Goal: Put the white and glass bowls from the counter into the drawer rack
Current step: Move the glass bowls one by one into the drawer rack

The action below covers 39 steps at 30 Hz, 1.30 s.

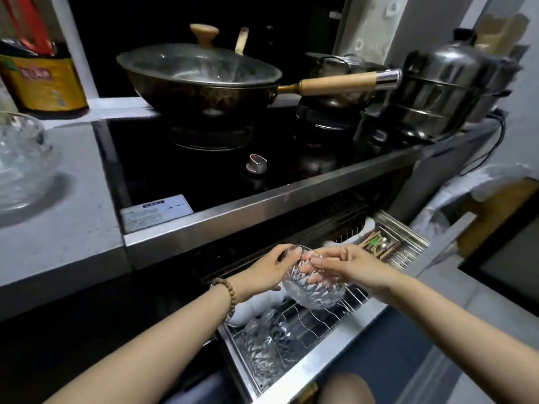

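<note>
two hands on one cut-glass bowl [313, 290], held tilted above the open drawer rack [326, 313]. left hand [269, 271]: fingers curled over the bowl's rim on its left side, thumb against the outer wall; bead bracelet [229, 298] at the wrist. right hand [347, 268]: fingers closed on the rim from the right, fingertips seen through the glass. bowl not resting on the wires; it hangs just over the rack's wire dividers. second glass bowl [268, 348] in the rack, on edge, at the near left end. white bowl [256, 309] in the rack, behind that one, partly hidden under the left wrist. another white piece [354, 239] further back in the drawer, kind cannot be told. cutlery tray [385, 243] at the drawer's far right, with sticks and utensils, blurred. third glass bowl [20, 167] on the tabletop [73, 217], far left, well apart from the hands. lidded wok [201, 74] with wooden handle on the black hob [180, 170]; control knob [256, 164] in front. steel steamer pot [446, 86] at right. yellow-label bottle [40, 77] at upper left.
</note>
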Each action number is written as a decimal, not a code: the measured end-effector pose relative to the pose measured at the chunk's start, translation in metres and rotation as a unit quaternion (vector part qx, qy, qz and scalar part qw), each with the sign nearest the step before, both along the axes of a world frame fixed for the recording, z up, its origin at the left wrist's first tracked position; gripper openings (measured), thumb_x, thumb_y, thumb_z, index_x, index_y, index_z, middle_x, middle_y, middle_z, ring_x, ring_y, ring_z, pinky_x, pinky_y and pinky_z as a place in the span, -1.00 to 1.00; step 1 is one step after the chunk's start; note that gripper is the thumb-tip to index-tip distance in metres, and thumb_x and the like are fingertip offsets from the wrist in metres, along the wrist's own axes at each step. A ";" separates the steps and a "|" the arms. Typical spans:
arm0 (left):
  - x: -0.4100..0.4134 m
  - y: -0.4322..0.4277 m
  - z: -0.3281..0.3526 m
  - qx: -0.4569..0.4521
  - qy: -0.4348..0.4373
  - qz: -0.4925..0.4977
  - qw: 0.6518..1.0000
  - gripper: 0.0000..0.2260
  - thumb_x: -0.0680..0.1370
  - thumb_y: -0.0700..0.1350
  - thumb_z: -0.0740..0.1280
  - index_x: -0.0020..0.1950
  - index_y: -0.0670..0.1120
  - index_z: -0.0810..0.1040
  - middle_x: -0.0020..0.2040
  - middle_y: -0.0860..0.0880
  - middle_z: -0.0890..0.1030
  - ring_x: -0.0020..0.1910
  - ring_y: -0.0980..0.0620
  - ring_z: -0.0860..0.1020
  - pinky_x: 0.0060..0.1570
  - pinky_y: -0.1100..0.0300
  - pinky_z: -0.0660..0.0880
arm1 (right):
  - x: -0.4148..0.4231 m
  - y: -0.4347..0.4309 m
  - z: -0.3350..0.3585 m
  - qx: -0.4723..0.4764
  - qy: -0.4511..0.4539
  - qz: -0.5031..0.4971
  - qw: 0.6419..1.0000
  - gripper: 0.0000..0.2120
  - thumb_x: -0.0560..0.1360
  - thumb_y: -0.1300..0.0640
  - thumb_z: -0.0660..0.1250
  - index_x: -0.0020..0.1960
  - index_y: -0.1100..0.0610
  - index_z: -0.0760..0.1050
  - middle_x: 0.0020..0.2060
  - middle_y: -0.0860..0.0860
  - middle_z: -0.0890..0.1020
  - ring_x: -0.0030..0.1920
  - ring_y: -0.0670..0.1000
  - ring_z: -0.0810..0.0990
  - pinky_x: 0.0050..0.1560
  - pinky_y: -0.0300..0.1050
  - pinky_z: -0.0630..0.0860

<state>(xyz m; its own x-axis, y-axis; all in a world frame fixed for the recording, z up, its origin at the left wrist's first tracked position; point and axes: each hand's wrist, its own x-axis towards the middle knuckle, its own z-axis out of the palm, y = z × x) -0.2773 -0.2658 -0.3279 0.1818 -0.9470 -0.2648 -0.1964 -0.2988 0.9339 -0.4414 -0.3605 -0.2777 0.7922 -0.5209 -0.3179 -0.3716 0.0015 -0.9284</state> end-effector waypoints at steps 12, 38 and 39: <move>0.018 0.019 -0.114 0.051 -0.258 -0.054 0.963 -0.39 0.52 0.27 0.16 0.50 0.04 0.17 0.52 0.00 0.22 0.50 0.00 0.12 0.46 0.09 0.06 | 0.025 -0.024 -0.086 0.084 0.111 -0.130 0.982 -0.72 0.50 0.22 0.34 0.17 0.30 0.55 -0.14 0.09 0.72 -0.24 0.03 0.67 -0.27 -0.24 0.59; 0.021 0.035 -0.178 0.040 -0.505 -0.078 0.859 0.04 0.26 0.59 -0.25 0.56 -0.05 -0.09 0.57 0.02 -0.12 0.44 0.09 -0.37 0.42 -0.08 -0.38 | 0.063 -0.036 -0.165 0.222 0.287 -0.023 0.932 -0.78 0.61 0.22 0.14 -0.15 0.20 0.49 -0.33 0.01 0.60 -0.48 -0.17 0.55 -0.50 -0.33 0.47; 0.021 0.035 -0.178 0.040 -0.506 -0.077 0.858 0.03 0.26 0.59 -0.24 0.56 -0.05 -0.09 0.57 0.02 -0.12 0.44 0.09 -0.37 0.42 -0.07 -0.38 | 0.063 -0.034 -0.166 0.210 0.293 -0.009 0.933 -0.78 0.61 0.20 0.13 -0.16 0.17 0.48 -0.33 -0.01 0.58 -0.46 -0.17 0.52 -0.47 -0.31 0.43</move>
<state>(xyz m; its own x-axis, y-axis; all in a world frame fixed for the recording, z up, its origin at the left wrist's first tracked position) -0.2563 -0.2308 -0.5061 0.2315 -0.9665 -0.1108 -0.9373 -0.2521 0.2405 -0.3782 -0.3946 -0.4433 0.4105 -0.2643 -0.8727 -0.8120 0.3295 -0.4817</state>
